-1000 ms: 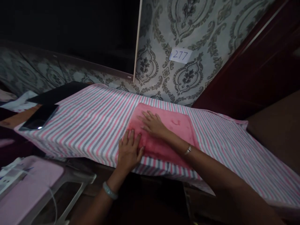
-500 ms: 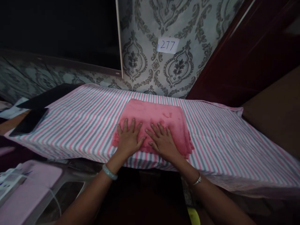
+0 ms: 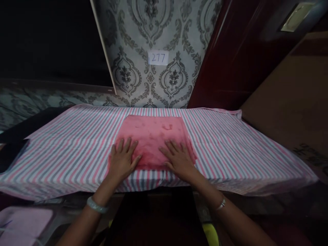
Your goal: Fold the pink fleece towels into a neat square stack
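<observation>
A folded pink cloth [image 3: 151,133] with several layers at its right edge lies flat on a striped tablecloth [image 3: 220,143]. My left hand [image 3: 122,160] rests palm down on its front left part, fingers spread. On the front right part lies my right hand [image 3: 179,160], also flat with the fingers apart. Neither hand grips anything. Small creases and darker marks show on the upper surface of the pink cloth. What kind of cloth item it is, I cannot tell.
A dark phone-like slab [image 3: 11,155] lies at the table's left end. Behind the table are a large black screen [image 3: 51,41] and a paper marked 277 [image 3: 158,57] on the wall. A brown carton [image 3: 289,99] stands at the right.
The view has turned to the right and levelled, so the scene sits further left. My hands are wider apart on the pink cloth, the left one nearer its left edge.
</observation>
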Motion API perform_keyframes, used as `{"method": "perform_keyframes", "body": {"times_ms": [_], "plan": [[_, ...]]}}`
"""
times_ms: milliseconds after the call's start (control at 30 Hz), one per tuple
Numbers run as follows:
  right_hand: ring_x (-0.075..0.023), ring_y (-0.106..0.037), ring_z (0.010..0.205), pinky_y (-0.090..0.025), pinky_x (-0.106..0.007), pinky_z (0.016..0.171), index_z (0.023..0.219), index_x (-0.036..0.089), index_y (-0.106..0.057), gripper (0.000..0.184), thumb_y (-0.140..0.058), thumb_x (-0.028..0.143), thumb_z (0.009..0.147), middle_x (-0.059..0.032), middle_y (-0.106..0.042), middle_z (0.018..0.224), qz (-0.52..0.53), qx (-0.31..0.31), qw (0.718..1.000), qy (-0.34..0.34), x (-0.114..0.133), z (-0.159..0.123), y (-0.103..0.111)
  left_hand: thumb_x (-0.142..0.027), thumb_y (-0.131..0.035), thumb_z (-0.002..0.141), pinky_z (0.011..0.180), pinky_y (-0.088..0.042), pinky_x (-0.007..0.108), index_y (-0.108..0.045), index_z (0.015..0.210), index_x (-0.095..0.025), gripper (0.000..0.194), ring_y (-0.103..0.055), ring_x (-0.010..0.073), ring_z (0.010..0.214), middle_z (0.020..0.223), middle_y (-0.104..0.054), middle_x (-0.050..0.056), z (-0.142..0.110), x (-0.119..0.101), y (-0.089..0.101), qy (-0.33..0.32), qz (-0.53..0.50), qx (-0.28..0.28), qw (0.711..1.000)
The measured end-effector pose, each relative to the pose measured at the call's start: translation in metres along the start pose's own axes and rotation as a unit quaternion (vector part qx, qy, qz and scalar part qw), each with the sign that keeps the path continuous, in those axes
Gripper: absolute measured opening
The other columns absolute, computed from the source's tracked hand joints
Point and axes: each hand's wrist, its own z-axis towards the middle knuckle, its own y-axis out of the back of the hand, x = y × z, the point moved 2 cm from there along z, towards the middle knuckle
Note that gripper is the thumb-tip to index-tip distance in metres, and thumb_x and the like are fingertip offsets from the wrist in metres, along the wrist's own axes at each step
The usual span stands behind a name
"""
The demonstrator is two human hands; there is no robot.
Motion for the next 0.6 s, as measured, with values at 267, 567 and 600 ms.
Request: {"method": "perform_keyframes", "body": {"times_ms": [267, 567, 600], "plan": [[-0.0331, -0.014, 0.155, -0.035, -0.056, 0.118, 0.164, 0.029, -0.016, 0.077, -0.053, 0.049, 0.099, -0.0077, -0.02, 0.168, 0.017, -0.161, 0.986, 0.043, -0.049, -0.06, -0.024, -0.063, -0.048, 0.094, 0.115, -0.038, 0.051, -0.034, 0.158, -0.021, 0.078, -0.02, 0.0374, 0.154, 0.167, -0.025, 0.014, -0.029, 0.037, -0.01, -0.077, -0.061, 0.006, 0.995], [-0.0365, -0.041, 0.143, -0.049, -0.059, 0.106, 0.163, 0.035, -0.018, 0.067, -0.04, 0.027, 0.1, -0.0076, -0.036, 0.16, 0.024, -0.236, 0.963, 0.124, -0.075, -0.062, -0.051, -0.036, -0.056, 0.096, 0.122, -0.033, 0.048, -0.032, 0.157, -0.025, 0.066, -0.026, 0.0301, 0.153, 0.164, -0.032, 0.015, -0.054, 0.055, 0.013, -0.1, -0.11, 0.061, 0.987], [-0.0375, -0.044, 0.14, -0.051, -0.059, 0.103, 0.163, 0.035, -0.018, 0.069, -0.04, 0.026, 0.098, -0.0084, -0.038, 0.159, 0.023, -0.236, 0.962, 0.133, -0.082, -0.062, -0.056, -0.029, -0.056, 0.095, 0.122, -0.033, 0.048, -0.031, 0.157, -0.024, 0.067, -0.025, 0.0291, 0.154, 0.164, -0.032, 0.015, -0.055, 0.054, 0.015, -0.102, -0.109, 0.063, 0.987]]}}
